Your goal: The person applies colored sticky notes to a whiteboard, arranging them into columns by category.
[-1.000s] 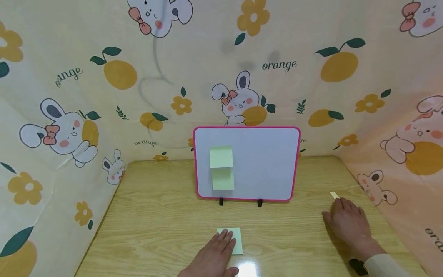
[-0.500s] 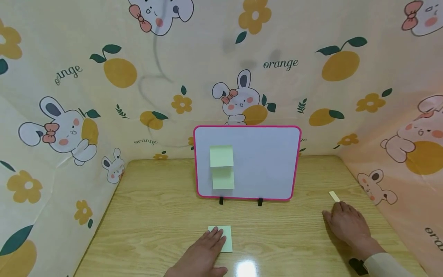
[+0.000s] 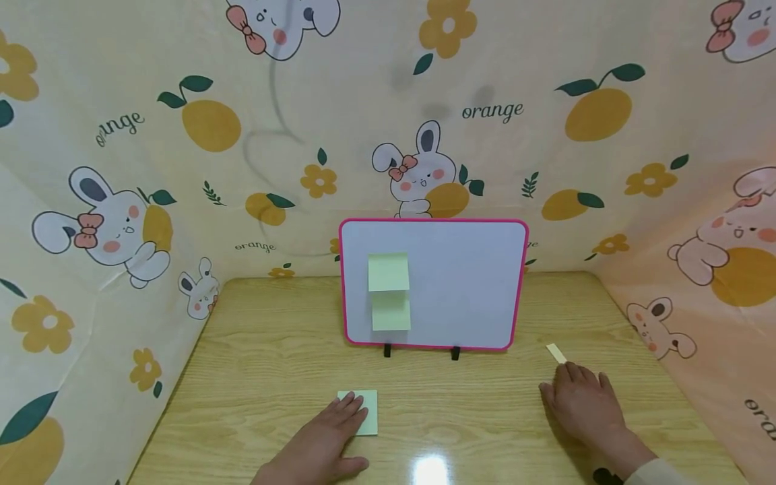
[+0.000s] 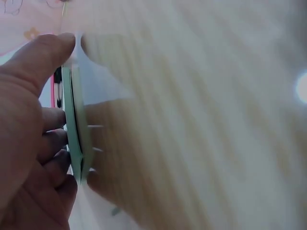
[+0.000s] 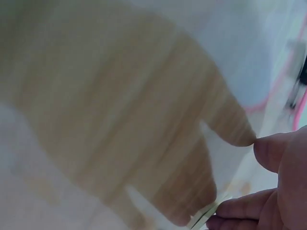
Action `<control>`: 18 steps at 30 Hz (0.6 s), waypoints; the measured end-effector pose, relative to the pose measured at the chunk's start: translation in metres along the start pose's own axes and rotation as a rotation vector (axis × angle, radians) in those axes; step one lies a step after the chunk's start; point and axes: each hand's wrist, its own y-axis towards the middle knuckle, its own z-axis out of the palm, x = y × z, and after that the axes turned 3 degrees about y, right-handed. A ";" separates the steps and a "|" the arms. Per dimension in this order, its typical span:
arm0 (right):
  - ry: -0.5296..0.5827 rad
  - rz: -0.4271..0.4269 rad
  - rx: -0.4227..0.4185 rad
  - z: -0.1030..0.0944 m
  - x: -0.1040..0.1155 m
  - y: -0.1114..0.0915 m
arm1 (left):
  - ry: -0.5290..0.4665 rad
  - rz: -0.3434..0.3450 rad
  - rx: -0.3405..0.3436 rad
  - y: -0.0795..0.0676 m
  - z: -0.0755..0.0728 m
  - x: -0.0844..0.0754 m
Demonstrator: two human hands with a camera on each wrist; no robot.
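My left hand (image 3: 321, 434) lies with straight fingers on a pale green sticky note pad (image 3: 368, 414) on the table. In the left wrist view the pad (image 4: 73, 124) shows edge-on, the fingers on its top and the thumb held apart from it. Over to the right, my right hand (image 3: 585, 404) rests its extended fingertips on the near end of a narrow pale yellow sticky strip pad (image 3: 555, 353). The right wrist view shows the strip (image 5: 204, 215) at the fingertips, thumb apart. Part of each pad is hidden under the fingers.
A whiteboard (image 3: 467, 283) with a pink frame stands behind the hands on small black feet (image 3: 455, 353). Two green sticky notes (image 3: 389, 272) hang on its left half, one above the other. A printed cloth (image 3: 327, 101) encloses the wooden table (image 3: 267, 350) at the back and sides.
My left hand has slid leftward with the green pad under its fingers. My right hand has moved left and slightly nearer, bringing the yellow strip along.
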 end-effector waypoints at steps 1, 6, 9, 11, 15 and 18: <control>-0.005 -0.009 -0.006 0.001 0.006 -0.002 | -0.014 -0.011 -0.004 -0.002 -0.001 0.002; -0.017 -0.080 -0.075 0.007 0.032 -0.011 | -0.019 -0.031 -0.048 -0.006 -0.004 0.009; -0.023 -0.125 -0.106 0.011 0.048 -0.015 | -0.019 -0.035 -0.067 -0.008 -0.005 0.011; -0.020 -0.151 -0.110 0.014 0.058 -0.018 | -0.026 -0.037 -0.070 -0.008 -0.005 0.012; -0.006 -0.184 -0.081 0.017 0.079 -0.024 | -0.047 -0.041 -0.057 -0.006 -0.005 0.012; 0.006 -0.213 -0.063 0.020 0.095 -0.026 | -0.051 -0.044 -0.058 -0.006 -0.004 0.012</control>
